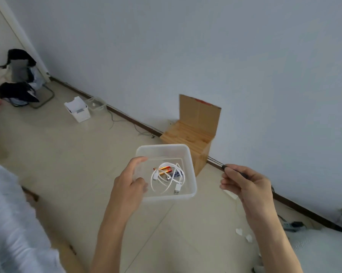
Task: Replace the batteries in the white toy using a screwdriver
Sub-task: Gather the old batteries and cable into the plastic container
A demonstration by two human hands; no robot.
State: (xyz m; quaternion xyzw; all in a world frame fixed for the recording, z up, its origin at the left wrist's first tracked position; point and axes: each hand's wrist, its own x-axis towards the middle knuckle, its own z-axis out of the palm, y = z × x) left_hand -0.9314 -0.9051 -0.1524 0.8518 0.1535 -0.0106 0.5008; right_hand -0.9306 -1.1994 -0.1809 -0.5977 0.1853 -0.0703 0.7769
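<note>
the left hand (129, 184) pinches the left wall of a tub (192, 166) near its near-left corner, thumb over the rim and fingers curled against the side. this keeps it level in the air, probably so the contents stay put and can be looked over. the tub is thin, milky, translucent plastic, squarish with rounded corners and a rolled lip.

on the middle of its floor lie two batteries (165, 170), small cylinders side by side, one orange-gold, one blue and white. a glossy white cable (156, 177) loops loosely over them, its metal plug toward the near edge.

the right hand (247, 186), well apart to the right of the tub, pinches a screwdriver (223, 166) between thumb and curled fingers like a pen. its slim dark handle and thin metal shaft point up and left, seemingly held ready for a small screw.

the white toy cannot be picked out here, so the work looks to be at the gathering stage.

beyond the tub's far edge a slatted wooden box (186, 134) stands against the wall, backed by cardboard (199, 113).
</note>
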